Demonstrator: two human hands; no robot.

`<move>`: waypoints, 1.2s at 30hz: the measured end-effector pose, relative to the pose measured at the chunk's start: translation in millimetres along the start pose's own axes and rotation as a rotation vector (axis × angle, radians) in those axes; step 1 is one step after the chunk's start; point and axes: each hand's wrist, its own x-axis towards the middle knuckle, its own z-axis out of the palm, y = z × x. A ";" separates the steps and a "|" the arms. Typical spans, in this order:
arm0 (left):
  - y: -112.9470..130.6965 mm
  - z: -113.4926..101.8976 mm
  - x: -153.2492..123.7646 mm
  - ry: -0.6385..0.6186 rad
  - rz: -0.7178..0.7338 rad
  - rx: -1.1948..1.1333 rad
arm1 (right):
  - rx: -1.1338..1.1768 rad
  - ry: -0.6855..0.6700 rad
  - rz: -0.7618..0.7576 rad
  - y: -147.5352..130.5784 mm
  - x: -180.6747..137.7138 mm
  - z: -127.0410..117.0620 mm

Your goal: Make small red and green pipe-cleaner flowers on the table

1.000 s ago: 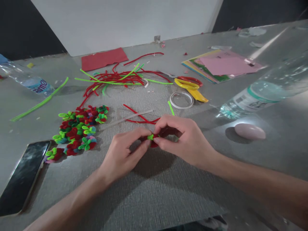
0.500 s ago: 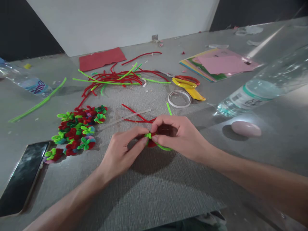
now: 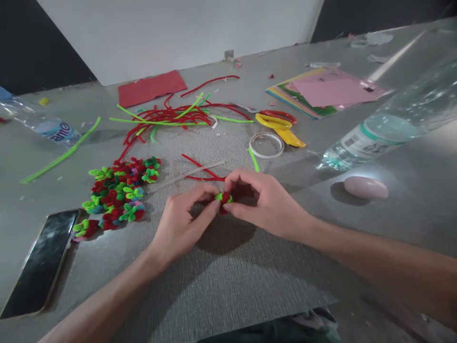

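Observation:
Between my two hands sits a small red and green pipe-cleaner flower (image 3: 223,198), held just above the grey table. My left hand (image 3: 189,216) pinches its left side between thumb and forefinger. The fingers of my right hand (image 3: 262,202) are closed on its right side, and the fingertips partly cover it. Just beyond my hands lie crossed red pipe cleaners (image 3: 200,166) and a clear glue stick (image 3: 191,174). Off to the left is a cluster of finished red, green and bluish pipe-cleaner flowers (image 3: 112,195).
A pile of red and green pipe cleaners (image 3: 171,116) lies at the back, near yellow-handled scissors (image 3: 278,125) and a tape roll (image 3: 266,145). A phone (image 3: 41,262) and a bottle (image 3: 53,126) are left. At right are a large bottle (image 3: 371,136), a pinkish oval object (image 3: 366,187) and paper sheets (image 3: 328,90).
The green strand that hung loose below my right hand no longer shows; more green now lies around the red flower. Both hands stay in nearly the same place.

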 end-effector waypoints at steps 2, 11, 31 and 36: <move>-0.2 0.0 0.3 -0.004 -0.021 -0.051 | -0.022 0.016 -0.040 -1.4 -1.0 0.6; 2.3 -2.6 1.3 -0.005 -0.060 -0.096 | -0.039 0.003 -0.043 -2.9 -1.1 1.9; 5.9 -2.4 4.6 -0.068 -0.071 -0.248 | -0.079 0.021 -0.144 -7.8 -4.4 1.1; 7.1 -3.3 4.7 -0.056 -0.060 -0.207 | -0.086 0.027 -0.114 -6.4 -4.0 1.5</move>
